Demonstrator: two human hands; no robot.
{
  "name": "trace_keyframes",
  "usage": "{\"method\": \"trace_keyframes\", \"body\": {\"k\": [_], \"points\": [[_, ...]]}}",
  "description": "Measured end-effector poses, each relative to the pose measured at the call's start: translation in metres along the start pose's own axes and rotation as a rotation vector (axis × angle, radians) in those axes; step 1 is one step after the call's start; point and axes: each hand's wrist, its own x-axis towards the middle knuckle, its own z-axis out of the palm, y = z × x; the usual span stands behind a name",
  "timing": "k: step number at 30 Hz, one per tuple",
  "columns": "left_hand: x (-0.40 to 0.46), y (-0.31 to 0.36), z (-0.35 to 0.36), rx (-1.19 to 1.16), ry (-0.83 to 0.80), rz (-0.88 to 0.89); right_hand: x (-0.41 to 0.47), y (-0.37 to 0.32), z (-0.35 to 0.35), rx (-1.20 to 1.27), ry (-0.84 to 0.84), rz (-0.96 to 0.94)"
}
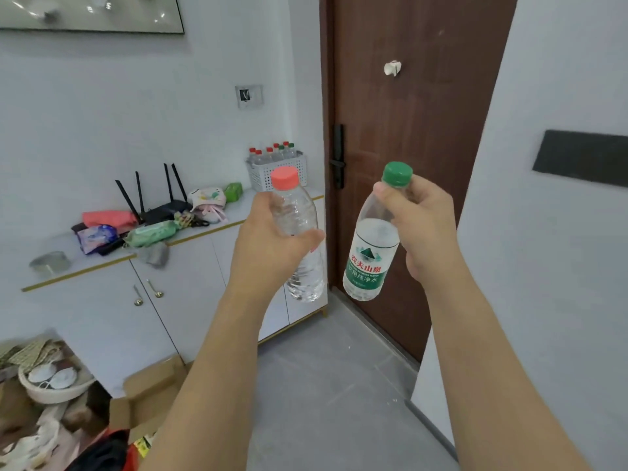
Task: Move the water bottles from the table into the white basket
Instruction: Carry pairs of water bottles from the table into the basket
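My left hand (268, 239) grips a clear, label-free water bottle with a red cap (299, 229) around its upper body, held upright in the air. My right hand (424, 226) holds a green-capped bottle with a green label (372, 253) by its neck, tilted slightly left. Both bottles are raised in front of me. The white basket (277, 173) stands on the far right end of the white cabinet top, against the wall, and several red- and green-capped bottles stand upright inside it. It is well beyond both hands.
The white cabinet (190, 266) carries a black router (159, 205), cloths, wipes and a metal bowl (51, 263). A brown door (414, 130) stands right of the basket. Cardboard boxes (149, 396) and clutter lie on the floor at lower left. A white wall (543, 266) juts out on the right.
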Motion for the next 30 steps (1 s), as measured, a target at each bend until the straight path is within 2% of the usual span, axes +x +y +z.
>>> {"method": "trace_keyframes", "body": {"k": [8,15,30], "points": [[0.12,-0.064,0.005,0.028,-0.002,-0.022,0.092,0.066,0.083,-0.013,-0.02,0.04],[0.248,-0.109,0.033,0.055,0.04,0.0,0.209,0.131,0.141,0.056,-0.037,0.043],[0.474,-0.194,0.051,-0.016,0.196,0.019,0.418,0.229,0.265,0.083,-0.021,0.016]]}}
